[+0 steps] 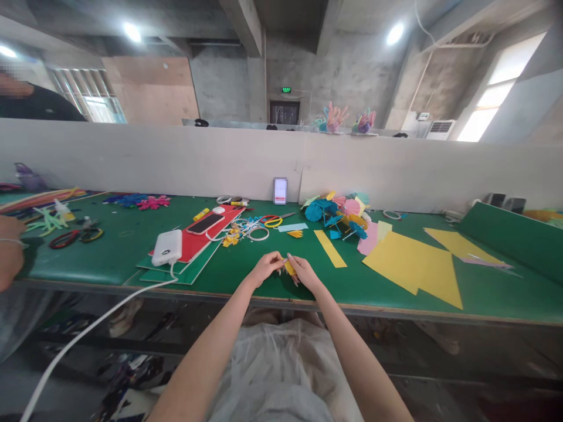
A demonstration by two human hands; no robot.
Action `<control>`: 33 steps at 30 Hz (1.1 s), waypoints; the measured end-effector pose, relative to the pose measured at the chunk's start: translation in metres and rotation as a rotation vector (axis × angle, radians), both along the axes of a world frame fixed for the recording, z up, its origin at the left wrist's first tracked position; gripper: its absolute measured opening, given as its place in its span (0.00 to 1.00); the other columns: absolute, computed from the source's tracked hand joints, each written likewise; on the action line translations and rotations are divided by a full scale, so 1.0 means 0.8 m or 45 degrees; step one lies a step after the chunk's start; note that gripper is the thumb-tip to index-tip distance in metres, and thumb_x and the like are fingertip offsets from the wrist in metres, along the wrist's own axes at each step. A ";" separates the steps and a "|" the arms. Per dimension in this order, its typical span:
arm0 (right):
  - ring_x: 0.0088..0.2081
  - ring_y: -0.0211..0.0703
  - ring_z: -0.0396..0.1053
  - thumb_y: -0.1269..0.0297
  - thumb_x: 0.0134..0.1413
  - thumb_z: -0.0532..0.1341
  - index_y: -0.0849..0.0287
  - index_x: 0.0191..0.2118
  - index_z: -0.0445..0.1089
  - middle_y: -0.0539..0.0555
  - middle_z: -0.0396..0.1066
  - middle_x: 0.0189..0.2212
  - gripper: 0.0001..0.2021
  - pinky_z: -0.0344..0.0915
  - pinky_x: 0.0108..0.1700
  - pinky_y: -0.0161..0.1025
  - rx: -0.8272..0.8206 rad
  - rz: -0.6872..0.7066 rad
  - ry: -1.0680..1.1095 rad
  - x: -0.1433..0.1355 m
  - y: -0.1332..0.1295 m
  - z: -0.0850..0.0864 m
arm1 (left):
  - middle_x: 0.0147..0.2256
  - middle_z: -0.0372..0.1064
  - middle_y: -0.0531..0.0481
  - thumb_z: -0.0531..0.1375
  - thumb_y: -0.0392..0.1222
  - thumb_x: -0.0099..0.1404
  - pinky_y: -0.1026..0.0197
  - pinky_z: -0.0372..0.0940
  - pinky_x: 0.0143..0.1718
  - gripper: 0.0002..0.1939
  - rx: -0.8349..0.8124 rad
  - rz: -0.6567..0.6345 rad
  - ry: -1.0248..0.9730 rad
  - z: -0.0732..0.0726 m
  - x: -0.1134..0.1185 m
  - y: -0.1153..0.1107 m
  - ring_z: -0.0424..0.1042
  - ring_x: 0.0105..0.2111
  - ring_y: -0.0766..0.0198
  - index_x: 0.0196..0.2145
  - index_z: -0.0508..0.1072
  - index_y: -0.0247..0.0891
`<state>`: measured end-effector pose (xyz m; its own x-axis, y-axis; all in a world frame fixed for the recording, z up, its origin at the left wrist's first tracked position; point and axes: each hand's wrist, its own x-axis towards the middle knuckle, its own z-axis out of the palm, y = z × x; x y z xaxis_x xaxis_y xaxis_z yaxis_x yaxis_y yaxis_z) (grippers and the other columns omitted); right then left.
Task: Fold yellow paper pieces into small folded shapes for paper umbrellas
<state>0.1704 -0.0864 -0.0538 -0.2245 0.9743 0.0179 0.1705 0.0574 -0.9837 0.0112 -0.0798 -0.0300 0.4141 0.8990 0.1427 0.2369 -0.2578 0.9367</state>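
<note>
Close to the table's front edge, both my hands pinch a small piece of yellow paper (pixel 290 268). My left hand (pixel 266 268) has its fingers closed at the paper's left side. From the right, my right hand (pixel 304 272) grips the same piece, its fingers partly hidden behind the paper. Just beyond them lie a small cut of orange-yellow paper (pixel 295 234), a light blue paper strip (pixel 292 227) and scissors with red and yellow handles (pixel 272 221). A long yellow paper strip (pixel 330 248) rests to the right of my hands.
Large yellow sheets (pixel 409 264) cover the right side. Behind them sits a pile of colourful paper umbrellas (pixel 336 214). At left, a white power bank (pixel 168 247) and a phone (pixel 206 223) lie on a red board (pixel 193 241). Another person's hand (pixel 9 252) is at far left.
</note>
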 end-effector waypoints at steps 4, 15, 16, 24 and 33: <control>0.40 0.44 0.71 0.61 0.61 0.57 0.62 0.48 0.66 0.56 0.69 0.44 0.13 0.70 0.40 0.45 0.013 -0.032 0.016 0.000 -0.001 0.001 | 0.45 0.68 0.44 0.56 0.43 0.67 0.52 0.68 0.41 0.15 0.008 -0.019 -0.003 0.000 0.002 -0.001 0.71 0.41 0.59 0.48 0.67 0.34; 0.40 0.44 0.71 0.61 0.61 0.57 0.62 0.48 0.66 0.56 0.69 0.44 0.13 0.70 0.40 0.44 0.011 -0.048 0.012 0.001 -0.002 0.003 | 0.45 0.68 0.45 0.56 0.43 0.67 0.53 0.69 0.40 0.14 -0.003 -0.079 -0.035 0.003 0.004 -0.004 0.71 0.40 0.60 0.48 0.68 0.34; 0.39 0.43 0.71 0.61 0.61 0.57 0.62 0.48 0.66 0.56 0.69 0.44 0.13 0.70 0.40 0.44 0.014 -0.044 0.011 0.001 -0.002 0.003 | 0.45 0.68 0.45 0.56 0.43 0.67 0.53 0.69 0.40 0.14 -0.009 -0.081 -0.038 0.003 0.004 -0.004 0.71 0.40 0.60 0.48 0.68 0.34; 0.37 0.41 0.71 0.61 0.62 0.57 0.63 0.47 0.66 0.55 0.70 0.41 0.12 0.71 0.37 0.42 0.041 -0.017 0.015 0.001 0.001 -0.001 | 0.46 0.68 0.44 0.56 0.44 0.67 0.52 0.68 0.41 0.15 -0.044 -0.059 -0.034 0.001 0.004 -0.003 0.71 0.41 0.59 0.48 0.67 0.34; 0.34 0.40 0.71 0.61 0.62 0.57 0.63 0.45 0.67 0.54 0.70 0.38 0.12 0.71 0.34 0.40 0.065 0.059 -0.033 0.002 -0.004 0.001 | 0.46 0.67 0.44 0.56 0.43 0.67 0.51 0.68 0.41 0.15 -0.089 -0.075 -0.042 -0.004 -0.001 0.002 0.71 0.42 0.59 0.49 0.67 0.34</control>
<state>0.1718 -0.0893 -0.0532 -0.2702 0.9609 0.0610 0.1920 0.1158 -0.9745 0.0102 -0.0779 -0.0332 0.4625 0.8816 0.0945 0.1922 -0.2037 0.9600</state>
